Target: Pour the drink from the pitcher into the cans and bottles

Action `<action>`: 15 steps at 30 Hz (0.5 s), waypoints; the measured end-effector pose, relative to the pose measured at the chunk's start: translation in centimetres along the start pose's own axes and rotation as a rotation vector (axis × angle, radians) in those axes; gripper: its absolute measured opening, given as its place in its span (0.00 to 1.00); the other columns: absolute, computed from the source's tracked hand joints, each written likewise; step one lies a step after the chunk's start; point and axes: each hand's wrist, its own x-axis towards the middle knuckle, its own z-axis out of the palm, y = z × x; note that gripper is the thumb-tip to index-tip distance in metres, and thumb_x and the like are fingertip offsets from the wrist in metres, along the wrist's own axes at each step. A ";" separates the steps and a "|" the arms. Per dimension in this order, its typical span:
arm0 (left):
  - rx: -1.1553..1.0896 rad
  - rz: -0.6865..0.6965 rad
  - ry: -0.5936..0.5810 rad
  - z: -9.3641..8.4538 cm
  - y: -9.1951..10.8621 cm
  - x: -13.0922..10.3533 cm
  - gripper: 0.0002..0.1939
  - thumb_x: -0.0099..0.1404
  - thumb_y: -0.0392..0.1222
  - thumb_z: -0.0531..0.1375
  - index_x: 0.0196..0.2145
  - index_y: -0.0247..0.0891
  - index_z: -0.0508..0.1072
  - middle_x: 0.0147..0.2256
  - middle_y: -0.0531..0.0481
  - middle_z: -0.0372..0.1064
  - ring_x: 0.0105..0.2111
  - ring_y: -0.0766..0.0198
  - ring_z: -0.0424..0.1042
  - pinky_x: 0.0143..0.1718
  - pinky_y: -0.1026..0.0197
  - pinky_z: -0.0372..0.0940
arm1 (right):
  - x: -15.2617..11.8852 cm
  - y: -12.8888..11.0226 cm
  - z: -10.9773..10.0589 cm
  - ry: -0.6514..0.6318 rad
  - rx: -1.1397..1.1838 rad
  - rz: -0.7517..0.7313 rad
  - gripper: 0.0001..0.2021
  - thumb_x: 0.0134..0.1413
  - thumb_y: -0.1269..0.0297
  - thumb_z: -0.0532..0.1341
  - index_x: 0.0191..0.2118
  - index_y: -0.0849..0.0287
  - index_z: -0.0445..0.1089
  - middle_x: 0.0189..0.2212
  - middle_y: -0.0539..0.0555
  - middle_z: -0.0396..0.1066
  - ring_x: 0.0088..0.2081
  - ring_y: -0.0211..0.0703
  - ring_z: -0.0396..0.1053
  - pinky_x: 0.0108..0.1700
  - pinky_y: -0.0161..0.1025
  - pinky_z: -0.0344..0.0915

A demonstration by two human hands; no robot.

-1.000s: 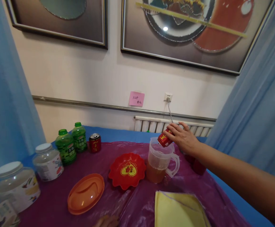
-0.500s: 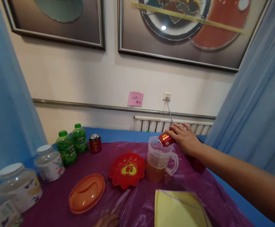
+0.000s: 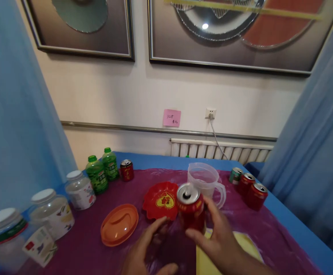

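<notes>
Upright in my right hand (image 3: 222, 236) is a red can (image 3: 191, 212), its opened top facing up. My left hand (image 3: 151, 248) is just left of the can, fingers apart, holding nothing. Behind the can stands a clear plastic pitcher (image 3: 202, 175), its lower part partly hidden by the can and hand. A scalloped red plate (image 3: 152, 200) with a yellow heart lies behind my left hand. To the left rests an oval orange lid or dish (image 3: 120, 224). Under my right hand lies a yellow sheet (image 3: 248, 242).
At the right edge stand a green can (image 3: 235, 176) and two red cans (image 3: 256, 197). Along the left are another red can (image 3: 126, 170), two green bottles (image 3: 97, 175) and several white-lidded jars (image 3: 80, 193). A purple cloth (image 3: 143, 177) covers the blue table (image 3: 295, 229).
The red can has come from above the pitcher toward me and is now upright in my right hand. My left hand has risen into view beside it. The view has shifted right.
</notes>
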 end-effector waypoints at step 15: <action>0.446 -0.603 0.337 -7.5 -7.2 9.9 0.30 0.61 0.52 0.65 0.55 0.32 0.68 0.49 0.36 0.76 0.46 0.48 0.78 0.46 0.52 0.71 | -9.0 6.3 10.2 -0.222 0.202 0.168 0.21 0.56 0.63 0.65 0.56 0.50 0.68 0.44 0.55 0.78 0.38 0.47 0.79 0.41 0.39 0.77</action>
